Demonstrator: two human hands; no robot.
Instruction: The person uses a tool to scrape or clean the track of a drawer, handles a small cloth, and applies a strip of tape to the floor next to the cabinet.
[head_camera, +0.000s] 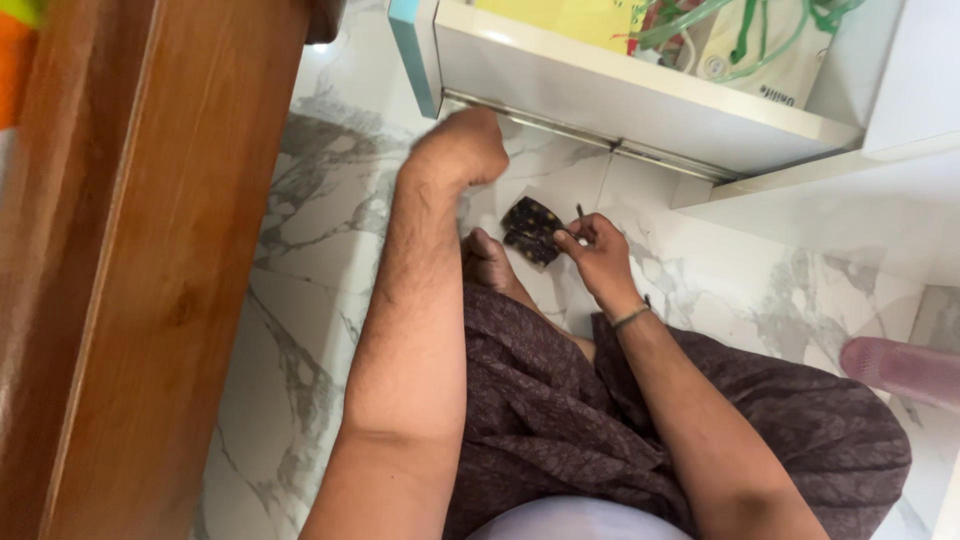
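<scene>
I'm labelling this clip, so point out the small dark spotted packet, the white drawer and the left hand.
small dark spotted packet (530, 230), head view, centre.
white drawer (600, 85), head view, front panel.
left hand (462, 150), head view, back.

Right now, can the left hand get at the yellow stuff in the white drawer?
Probably yes. The left hand is already at the drawer front's lower edge, and the drawer is open on top, so nothing seems to block the yellow stuff.
</scene>
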